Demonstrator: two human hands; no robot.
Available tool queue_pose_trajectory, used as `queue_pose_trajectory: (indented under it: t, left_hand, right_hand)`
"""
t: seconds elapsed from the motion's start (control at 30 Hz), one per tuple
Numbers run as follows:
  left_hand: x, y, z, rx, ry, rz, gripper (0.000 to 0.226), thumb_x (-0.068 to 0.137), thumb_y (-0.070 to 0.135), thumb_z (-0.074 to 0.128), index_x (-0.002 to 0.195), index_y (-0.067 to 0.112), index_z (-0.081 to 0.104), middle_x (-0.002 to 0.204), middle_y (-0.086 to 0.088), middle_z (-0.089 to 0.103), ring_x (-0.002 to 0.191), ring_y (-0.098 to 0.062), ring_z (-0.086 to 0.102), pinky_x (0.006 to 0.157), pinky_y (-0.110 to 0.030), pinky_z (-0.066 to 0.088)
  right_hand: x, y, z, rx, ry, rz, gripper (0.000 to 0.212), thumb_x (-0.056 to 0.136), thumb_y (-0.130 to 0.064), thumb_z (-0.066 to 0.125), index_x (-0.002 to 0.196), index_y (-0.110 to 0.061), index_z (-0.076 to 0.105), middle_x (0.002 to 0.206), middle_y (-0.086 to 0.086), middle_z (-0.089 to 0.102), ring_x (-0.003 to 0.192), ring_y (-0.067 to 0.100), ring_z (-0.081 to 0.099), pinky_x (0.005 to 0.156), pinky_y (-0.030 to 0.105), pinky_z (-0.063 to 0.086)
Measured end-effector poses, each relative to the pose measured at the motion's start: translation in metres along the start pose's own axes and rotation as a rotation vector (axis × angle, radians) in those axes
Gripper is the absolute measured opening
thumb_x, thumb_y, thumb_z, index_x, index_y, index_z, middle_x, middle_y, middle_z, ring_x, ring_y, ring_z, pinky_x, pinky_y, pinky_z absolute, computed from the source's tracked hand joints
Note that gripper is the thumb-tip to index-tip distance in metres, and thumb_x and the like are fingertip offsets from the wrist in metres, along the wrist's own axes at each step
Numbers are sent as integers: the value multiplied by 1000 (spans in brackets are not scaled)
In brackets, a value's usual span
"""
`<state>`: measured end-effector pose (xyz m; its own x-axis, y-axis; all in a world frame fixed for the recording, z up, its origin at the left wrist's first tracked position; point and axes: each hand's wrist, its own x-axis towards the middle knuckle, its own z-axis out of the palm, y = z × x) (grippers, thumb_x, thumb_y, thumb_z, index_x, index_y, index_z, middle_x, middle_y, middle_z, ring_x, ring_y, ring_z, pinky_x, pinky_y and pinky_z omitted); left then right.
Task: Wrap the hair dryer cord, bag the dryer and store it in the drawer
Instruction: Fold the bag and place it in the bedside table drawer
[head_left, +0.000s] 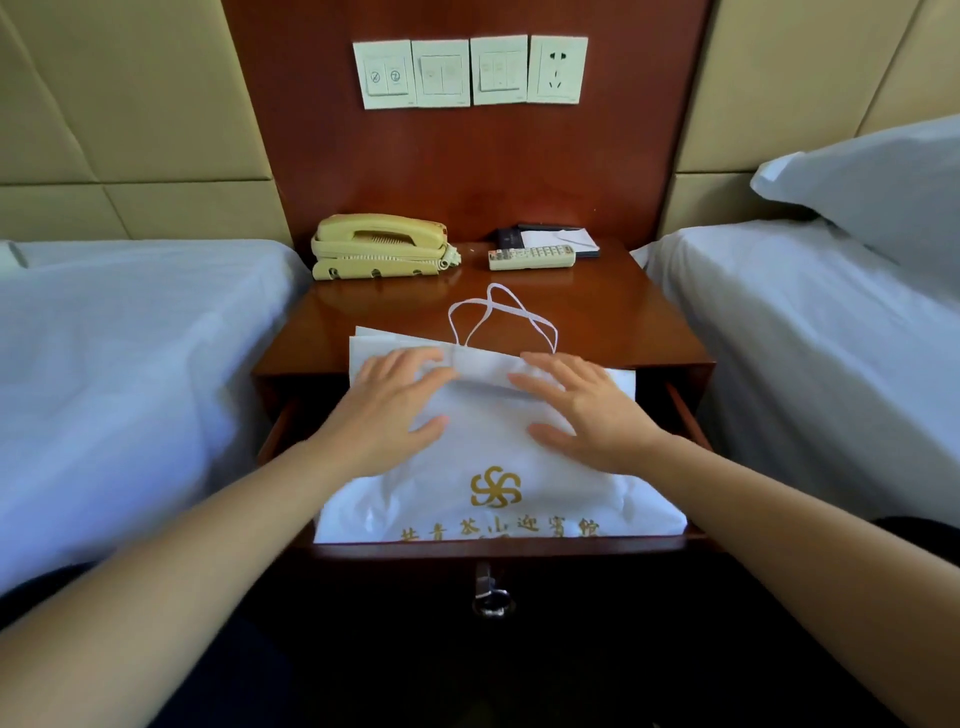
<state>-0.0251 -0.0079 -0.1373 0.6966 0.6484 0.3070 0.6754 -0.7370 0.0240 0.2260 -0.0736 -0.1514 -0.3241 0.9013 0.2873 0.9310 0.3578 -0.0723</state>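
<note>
A white bag (498, 467) with a gold emblem is seen lying in the open drawer (691, 415) of the nightstand (623, 322), its top edge and cord handles resting over the nightstand's surface. The left hand (389, 410) and right hand (587, 410) are laid flat on it, fingers spread, nothing gripped. The dryer itself cannot be seen. A telephone (382, 247) and remote (532, 257) are placed behind.
</note>
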Motion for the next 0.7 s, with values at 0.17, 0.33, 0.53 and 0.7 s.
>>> queue_pose_trajectory:
  t: [0.17, 0.33, 0.53, 0.7]
  left_hand:
    - [23, 14, 34, 131, -117, -86, 82, 74, 68, 6, 150, 35, 7, 161, -1, -2, 148, -20, -5, 117, -46, -2]
    - [9, 19, 54, 26, -101, -94, 81, 76, 67, 10, 150, 34, 11, 160, -2, -12, 147, -19, -14, 117, -45, 1]
    - [-9, 30, 57, 1, -160, -149, 86, 72, 70, 4, 150, 34, 6, 160, 3, -14, 146, -14, -17, 117, -45, 3]
    - [-7, 33, 53, 15, -202, -185, 93, 67, 75, 2, 150, 34, 7, 161, 4, -8, 148, -16, -7, 117, -45, 10]
  right_hand:
    - [4, 1, 27, 207, -62, 60, 88, 74, -81, 23, 146, -30, 28, 155, -1, 27, 147, 18, 12, 118, 43, 18]
    - [-9, -5, 39, 283, -92, 52, 93, 65, -87, 24, 143, -36, 31, 153, -7, 31, 146, 11, 13, 118, 43, 13]
    - [-22, -21, 37, 384, -106, 94, 84, 68, -81, 38, 142, -41, 30, 153, -11, 29, 145, 6, 12, 119, 42, 8]
    - [-8, -20, 23, 471, -111, 261, 59, 93, -49, 41, 147, -31, 26, 158, -5, 17, 146, 14, 16, 118, 40, 14]
